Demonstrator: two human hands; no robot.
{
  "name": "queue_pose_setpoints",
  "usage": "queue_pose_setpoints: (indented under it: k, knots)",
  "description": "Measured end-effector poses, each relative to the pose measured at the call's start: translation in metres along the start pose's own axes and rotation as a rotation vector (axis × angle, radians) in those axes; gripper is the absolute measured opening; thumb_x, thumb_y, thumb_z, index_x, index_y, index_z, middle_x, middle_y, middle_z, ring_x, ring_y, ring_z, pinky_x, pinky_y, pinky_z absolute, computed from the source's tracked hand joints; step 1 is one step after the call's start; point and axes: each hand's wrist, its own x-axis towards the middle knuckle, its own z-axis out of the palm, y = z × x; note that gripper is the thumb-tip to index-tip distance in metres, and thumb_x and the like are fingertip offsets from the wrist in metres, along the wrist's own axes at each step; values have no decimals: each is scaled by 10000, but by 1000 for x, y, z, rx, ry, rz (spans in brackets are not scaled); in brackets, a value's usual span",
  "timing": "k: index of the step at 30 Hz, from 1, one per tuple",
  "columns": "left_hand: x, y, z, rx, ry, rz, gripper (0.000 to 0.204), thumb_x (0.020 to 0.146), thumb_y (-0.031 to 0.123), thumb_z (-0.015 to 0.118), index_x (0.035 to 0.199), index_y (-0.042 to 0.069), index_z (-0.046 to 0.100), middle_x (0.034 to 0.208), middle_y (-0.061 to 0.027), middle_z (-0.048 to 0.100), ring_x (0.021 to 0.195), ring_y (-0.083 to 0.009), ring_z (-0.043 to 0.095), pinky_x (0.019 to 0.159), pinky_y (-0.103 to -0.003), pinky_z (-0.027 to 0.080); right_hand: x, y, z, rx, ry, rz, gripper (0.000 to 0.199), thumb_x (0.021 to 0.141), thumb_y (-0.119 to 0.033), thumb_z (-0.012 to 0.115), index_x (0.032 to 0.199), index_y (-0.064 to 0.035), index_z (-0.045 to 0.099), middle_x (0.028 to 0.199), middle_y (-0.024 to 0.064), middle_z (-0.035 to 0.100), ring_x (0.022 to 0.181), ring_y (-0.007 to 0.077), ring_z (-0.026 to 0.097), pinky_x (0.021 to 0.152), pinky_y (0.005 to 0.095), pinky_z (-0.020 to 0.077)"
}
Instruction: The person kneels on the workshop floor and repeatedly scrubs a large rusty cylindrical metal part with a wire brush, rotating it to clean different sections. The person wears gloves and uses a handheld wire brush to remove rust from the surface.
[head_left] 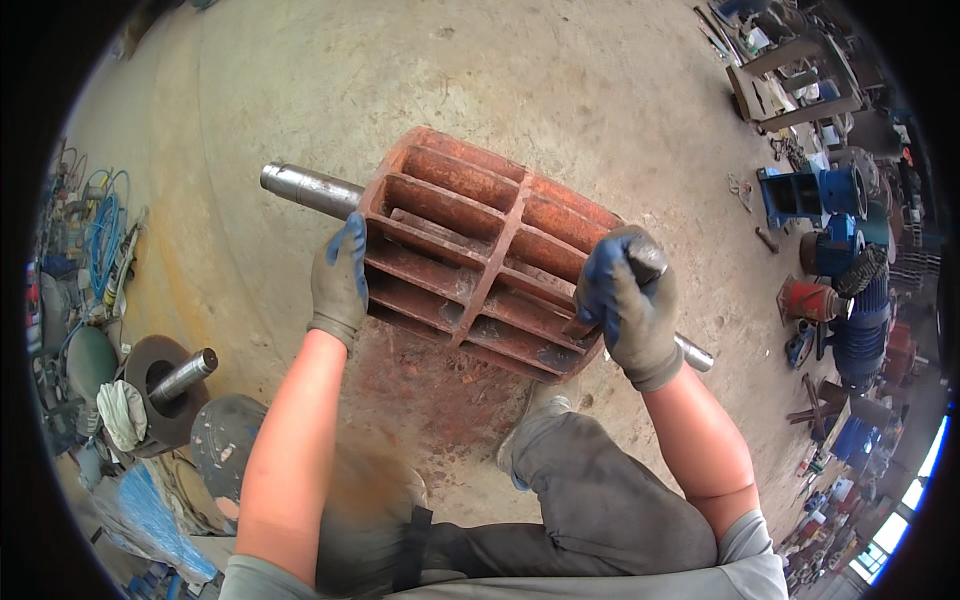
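Note:
A large rusty red ribbed rotor [470, 250] lies on the concrete floor with a steel shaft [305, 187] sticking out at its upper left and a short shaft end [695, 353] at its lower right. My left hand [338, 282], in a grey and blue glove, grips the rotor's left end rim. My right hand [628, 300], gloved the same way, is closed over the shaft at the rotor's right end. My knees and grey trousers [590, 490] are just below the rotor.
Rust dust stains the floor [420, 390] under the rotor. At the left stands a round metal part with a shaft [170, 385], a white rag, blue hoses and a blue sheet. Blue and red motors [835, 260] and metal frames crowd the right side.

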Motion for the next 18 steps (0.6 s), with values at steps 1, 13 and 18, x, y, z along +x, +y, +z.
queue_pose_setpoints:
  k: [1,13,18]
  knots:
    - [0,-1,-2,26,-7,20,567,1150,386,644,1422,-111,653,1399,-50,683,1276,-111,619,1178,-292,456,0,-4,-5,49,9,10,278,1098,-333,737,1042,-87,621,812,-4,608,599,71,531,526,270,476]
    - [-15,-12,-9,83,24,146,565,1175,435,572,1370,-83,687,1305,-25,695,1163,-107,594,1089,-306,475,-7,-40,-7,23,-278,62,611,1130,-611,377,894,-87,585,776,23,549,716,146,527,660,290,425]
    - [-16,-7,-10,204,13,128,576,1174,433,566,1382,-91,680,1330,-36,697,1201,-115,611,1114,-303,474,-14,-49,-1,127,-271,-82,405,1111,-388,449,992,-31,601,843,35,580,723,116,528,662,268,440]
